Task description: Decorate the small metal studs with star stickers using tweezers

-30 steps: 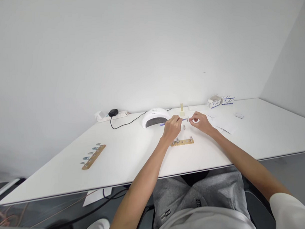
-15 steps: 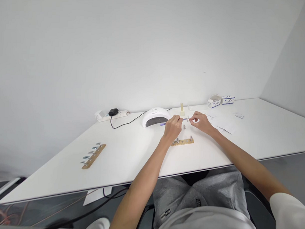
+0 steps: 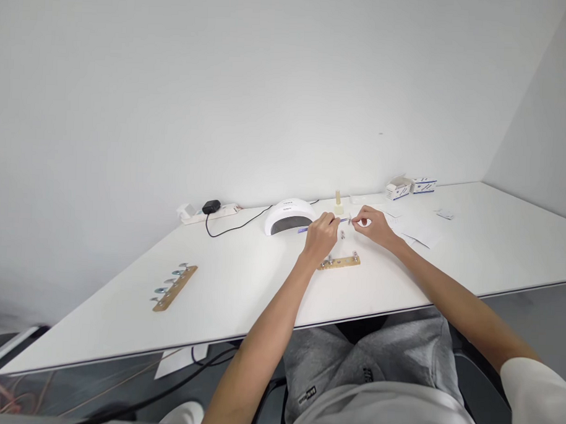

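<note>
In my left hand [image 3: 322,236] is a slim purple-blue tool [image 3: 303,229], whose thin end reaches right; its exact kind does not show. My right hand [image 3: 373,225] pinches a tiny clear or silvery piece [image 3: 350,220], too small to name, right at the tool's thin end. Below the hands lies a wooden strip [image 3: 340,263] carrying a few small metal stands, partly hidden by my left wrist. One loose small stand [image 3: 342,235] is on the table between the hands and the strip.
A white nail lamp [image 3: 288,209] stands behind my left hand. Farther left is another wooden strip [image 3: 181,287] with nail tips on stands. A power strip [image 3: 222,211], a cream bottle [image 3: 339,204], white boxes [image 3: 398,189] and papers [image 3: 424,234] lie on the white table [image 3: 234,284].
</note>
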### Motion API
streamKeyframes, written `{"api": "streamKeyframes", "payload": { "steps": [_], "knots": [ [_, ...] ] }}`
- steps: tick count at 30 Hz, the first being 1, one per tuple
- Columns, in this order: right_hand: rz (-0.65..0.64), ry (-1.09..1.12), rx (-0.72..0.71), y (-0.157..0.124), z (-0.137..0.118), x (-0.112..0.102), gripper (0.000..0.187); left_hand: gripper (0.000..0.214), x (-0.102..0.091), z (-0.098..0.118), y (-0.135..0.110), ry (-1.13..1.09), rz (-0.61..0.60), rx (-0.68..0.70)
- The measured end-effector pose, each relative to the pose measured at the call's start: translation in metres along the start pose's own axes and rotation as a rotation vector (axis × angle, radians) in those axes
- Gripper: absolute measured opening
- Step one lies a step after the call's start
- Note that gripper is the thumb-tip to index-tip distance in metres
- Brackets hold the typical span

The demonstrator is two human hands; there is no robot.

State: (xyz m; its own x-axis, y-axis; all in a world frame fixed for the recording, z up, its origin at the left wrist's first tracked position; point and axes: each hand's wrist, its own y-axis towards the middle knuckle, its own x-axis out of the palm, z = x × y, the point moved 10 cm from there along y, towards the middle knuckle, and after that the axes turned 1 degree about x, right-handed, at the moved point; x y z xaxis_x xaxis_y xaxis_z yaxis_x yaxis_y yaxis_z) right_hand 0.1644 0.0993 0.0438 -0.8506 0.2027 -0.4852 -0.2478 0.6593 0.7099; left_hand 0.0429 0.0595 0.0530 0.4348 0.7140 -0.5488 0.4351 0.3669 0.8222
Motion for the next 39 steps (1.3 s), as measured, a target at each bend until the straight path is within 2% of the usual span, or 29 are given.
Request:
{"api": "streamKeyframes", "payload": {
  "steps": [4,8,13,16,18,23,31,39],
  "knots": [
    [0.008,0.034,0.027,0.001,0.006,-0.002,0.008,0.026,-0.009,-0.009,0.001,-0.165,0.088,-0.083],
    [-0.028,0.107,0.085,0.002,0.014,0.003,0.010,0.016,-0.016,-0.035,0.000,-0.498,0.192,-0.315],
    [-0.103,0.169,0.117,0.000,0.018,0.012,0.013,0.021,-0.009,-0.071,-0.008,-0.893,0.276,-0.630],
    [-0.130,0.149,0.111,-0.002,0.019,0.015,0.015,0.024,-0.005,-0.087,-0.016,-1.058,0.388,-0.761],
    [-0.140,0.128,0.100,-0.003,0.019,0.017,0.015,0.027,-0.002,-0.092,-0.019,-1.124,0.413,-0.812],
    [-0.139,0.087,0.083,-0.003,0.012,0.017,0.014,0.026,-0.001,-0.083,-0.014,-1.192,0.368,-0.798],
    [-0.176,0.159,0.129,-0.003,0.004,0.018,0.018,0.028,-0.012,-0.064,-0.007,-1.315,0.417,-0.689],
    [-0.185,0.185,0.129,-0.003,0.004,0.021,0.018,0.027,-0.006,-0.044,-0.001,-1.313,0.318,-0.628]
  ]
}}
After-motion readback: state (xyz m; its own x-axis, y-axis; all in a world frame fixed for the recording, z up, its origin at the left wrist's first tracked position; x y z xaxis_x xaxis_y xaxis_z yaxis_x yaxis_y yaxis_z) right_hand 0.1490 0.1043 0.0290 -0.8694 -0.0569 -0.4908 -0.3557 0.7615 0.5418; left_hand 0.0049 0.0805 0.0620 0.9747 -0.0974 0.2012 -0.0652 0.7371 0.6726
